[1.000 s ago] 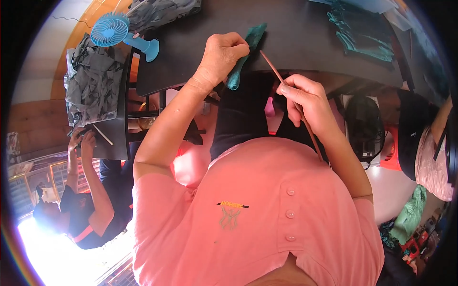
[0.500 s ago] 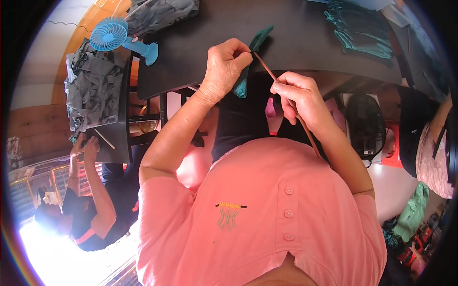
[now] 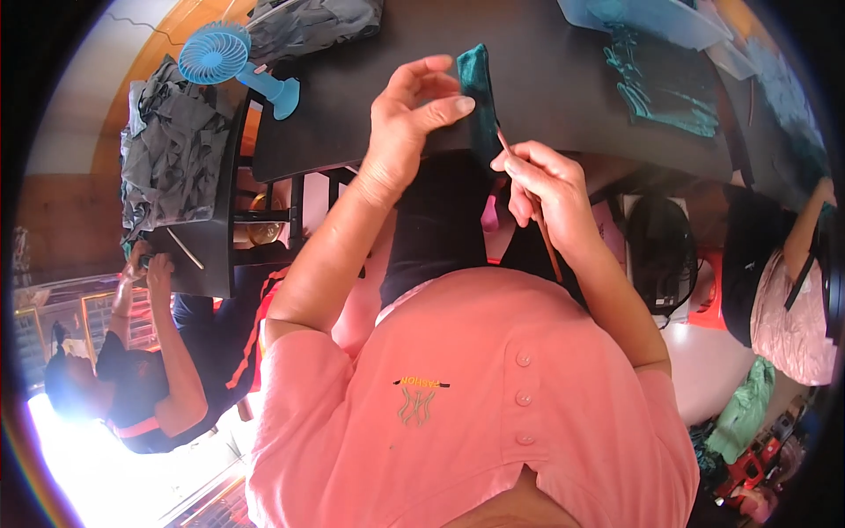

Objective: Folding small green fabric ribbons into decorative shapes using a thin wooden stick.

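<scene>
My left hand (image 3: 414, 110) pinches a narrow teal velvet fabric piece (image 3: 481, 101) at the near edge of a black table (image 3: 546, 97). My right hand (image 3: 541, 189) grips a thin brown stick (image 3: 539, 220), whose tip is pushed into the lower end of the fabric piece. The two hands are close together, just above my lap and pink shirt.
A blue handheld fan (image 3: 233, 62) stands at the table's left end, next to a heap of grey fabric (image 3: 172, 154). Teal fabric pieces (image 3: 664, 75) lie at the far right. One person works at the left (image 3: 145, 361), another sits at the right (image 3: 788, 290).
The stick has gone from slanting across the fabric to having its tip inside it. My left hand has shifted its pinch higher on the fabric piece, which now stands more upright.
</scene>
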A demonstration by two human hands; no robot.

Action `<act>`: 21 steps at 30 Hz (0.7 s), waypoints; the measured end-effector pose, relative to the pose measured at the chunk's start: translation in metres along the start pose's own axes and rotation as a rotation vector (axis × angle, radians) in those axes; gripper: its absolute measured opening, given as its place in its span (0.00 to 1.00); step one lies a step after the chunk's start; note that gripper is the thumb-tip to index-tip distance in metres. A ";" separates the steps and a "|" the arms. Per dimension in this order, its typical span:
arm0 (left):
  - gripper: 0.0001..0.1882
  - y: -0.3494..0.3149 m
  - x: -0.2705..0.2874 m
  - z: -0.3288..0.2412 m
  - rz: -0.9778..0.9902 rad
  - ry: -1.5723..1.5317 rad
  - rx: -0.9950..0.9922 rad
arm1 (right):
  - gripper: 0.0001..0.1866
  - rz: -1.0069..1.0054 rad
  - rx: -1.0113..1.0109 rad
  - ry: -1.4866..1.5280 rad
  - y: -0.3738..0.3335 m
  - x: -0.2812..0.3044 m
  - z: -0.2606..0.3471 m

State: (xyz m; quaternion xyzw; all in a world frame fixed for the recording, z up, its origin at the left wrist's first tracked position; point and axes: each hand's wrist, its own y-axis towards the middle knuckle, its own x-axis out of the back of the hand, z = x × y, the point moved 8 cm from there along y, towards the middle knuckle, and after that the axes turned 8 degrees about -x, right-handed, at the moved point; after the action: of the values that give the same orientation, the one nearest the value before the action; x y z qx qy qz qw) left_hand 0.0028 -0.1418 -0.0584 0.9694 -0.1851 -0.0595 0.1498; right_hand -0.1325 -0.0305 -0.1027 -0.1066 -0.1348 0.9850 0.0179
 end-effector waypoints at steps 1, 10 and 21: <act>0.27 0.006 -0.006 0.002 0.082 -0.184 0.026 | 0.12 0.030 0.021 0.034 -0.003 -0.001 0.003; 0.13 0.003 -0.058 -0.008 0.019 -0.540 0.156 | 0.14 0.008 0.183 -0.064 -0.024 0.014 0.010; 0.07 -0.010 -0.080 -0.036 -0.095 -0.779 0.166 | 0.10 -0.235 0.476 0.099 -0.047 0.029 0.026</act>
State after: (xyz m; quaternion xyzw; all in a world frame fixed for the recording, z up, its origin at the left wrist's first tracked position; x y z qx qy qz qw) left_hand -0.0619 -0.0929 -0.0225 0.8906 -0.1871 -0.4143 -0.0132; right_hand -0.1657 0.0100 -0.0710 -0.1312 0.0901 0.9736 0.1634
